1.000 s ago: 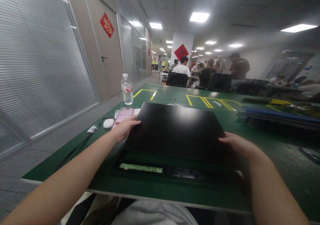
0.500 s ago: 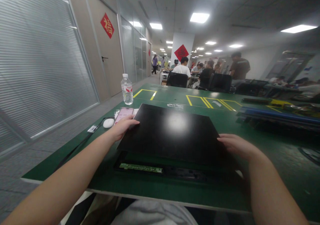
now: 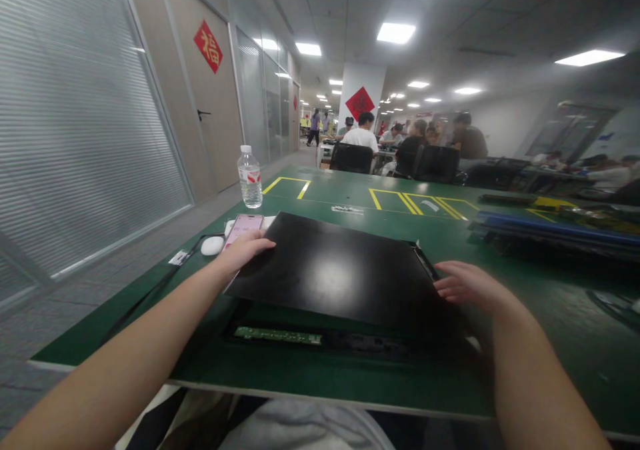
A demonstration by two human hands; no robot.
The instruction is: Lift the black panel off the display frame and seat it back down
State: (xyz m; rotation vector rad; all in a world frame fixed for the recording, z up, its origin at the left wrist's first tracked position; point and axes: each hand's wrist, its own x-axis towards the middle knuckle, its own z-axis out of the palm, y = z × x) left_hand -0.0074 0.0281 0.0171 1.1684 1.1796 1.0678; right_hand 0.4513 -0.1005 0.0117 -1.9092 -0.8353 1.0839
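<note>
A flat black screen panel [image 3: 320, 257] slopes above the table, its face reflecting a bright ceiling light. My left hand [image 3: 246, 249] grips its left edge, thumb on top. At the right edge, my right hand [image 3: 465, 285] has its fingertips against the panel's side, fingers bent. Beneath lies a black frame [image 3: 370, 343], partly covered by the panel. A narrow green circuit board [image 3: 278, 336] shows along the frame's near side. A strip of the frame is also exposed beside the panel's upper right corner.
On the green table [image 3: 320, 385], a water bottle [image 3: 250, 178], a phone [image 3: 243, 226] and a white rounded case [image 3: 213, 245] stand at the left. Blue-edged panels [image 3: 545, 229] are stacked at the right. A cable [image 3: 613, 307] lies nearby. People [image 3: 363, 134] sit beyond.
The panel has shifted slightly left and its right side sits lower, uncovering a strip of frame at the upper right. Both hands remain at its sides.
</note>
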